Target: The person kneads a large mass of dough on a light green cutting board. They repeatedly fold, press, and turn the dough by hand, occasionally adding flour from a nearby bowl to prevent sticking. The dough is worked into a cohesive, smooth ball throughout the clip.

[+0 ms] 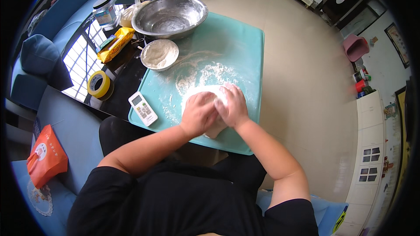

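A pale lump of dough lies on the floured green board, close to its near edge. My left hand is curled over the dough's left side. Across from it, my right hand presses on the right side, and the two hands meet at the thumbs. Both hands grip the dough and cover much of it; a bright white part shows beyond the fingers. Loose flour is scattered just past the hands. Farther off stands a small bowl of flour, touching neither hand.
A large metal basin stands on the board's far left corner. Left of my hands lies a white remote control. On the black table are yellow tape, a yellow packet and a spray bottle. An orange bag lies on the blue sofa.
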Demonstrator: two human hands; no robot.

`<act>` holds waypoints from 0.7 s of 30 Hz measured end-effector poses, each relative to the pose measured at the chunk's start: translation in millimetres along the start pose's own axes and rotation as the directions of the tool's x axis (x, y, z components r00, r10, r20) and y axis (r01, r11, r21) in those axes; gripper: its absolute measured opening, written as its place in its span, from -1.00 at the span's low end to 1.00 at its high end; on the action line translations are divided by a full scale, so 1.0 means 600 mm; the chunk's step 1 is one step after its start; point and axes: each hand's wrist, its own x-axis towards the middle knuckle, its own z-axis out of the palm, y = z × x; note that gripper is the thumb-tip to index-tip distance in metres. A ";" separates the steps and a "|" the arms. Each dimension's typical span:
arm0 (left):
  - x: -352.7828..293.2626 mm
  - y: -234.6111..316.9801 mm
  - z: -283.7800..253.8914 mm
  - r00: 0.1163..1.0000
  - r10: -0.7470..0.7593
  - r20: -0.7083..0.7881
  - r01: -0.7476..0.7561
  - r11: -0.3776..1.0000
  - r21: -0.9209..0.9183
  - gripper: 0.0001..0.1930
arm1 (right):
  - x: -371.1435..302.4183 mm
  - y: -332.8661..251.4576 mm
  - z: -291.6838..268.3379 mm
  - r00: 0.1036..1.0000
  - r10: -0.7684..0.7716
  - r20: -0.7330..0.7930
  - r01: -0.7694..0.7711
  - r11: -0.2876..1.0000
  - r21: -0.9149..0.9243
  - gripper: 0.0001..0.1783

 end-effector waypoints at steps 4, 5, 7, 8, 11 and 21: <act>-0.020 -0.044 0.004 0.996 0.045 0.073 -0.054 0.990 0.131 -0.62 | 0.003 -0.005 0.011 0.988 -0.146 -0.051 0.143 0.988 -0.059 -0.39; -0.005 -0.054 0.011 0.995 0.021 0.098 -0.034 0.989 0.141 -0.60 | 0.008 0.017 0.028 0.994 -0.101 -0.040 0.099 0.994 -0.050 -0.39; 0.039 -0.078 0.028 0.978 -0.084 0.189 0.053 0.985 0.163 -0.58 | 0.039 0.047 0.047 0.999 0.005 -0.046 -0.007 0.999 -0.047 -0.46; 0.062 -0.093 0.033 0.968 -0.127 0.217 0.085 0.977 0.194 -0.58 | 0.061 0.060 0.056 0.997 0.080 -0.012 -0.080 0.997 -0.002 -0.50; 0.114 -0.142 0.059 0.930 -0.257 0.263 0.189 0.948 0.256 -0.62 | 0.120 0.096 0.090 0.976 0.217 0.008 -0.217 0.976 -0.032 -0.57; 0.196 -0.240 0.125 0.929 -0.352 0.111 0.312 0.911 0.271 -0.72 | 0.210 0.171 0.134 0.891 0.449 0.071 -0.443 0.892 -0.085 -0.53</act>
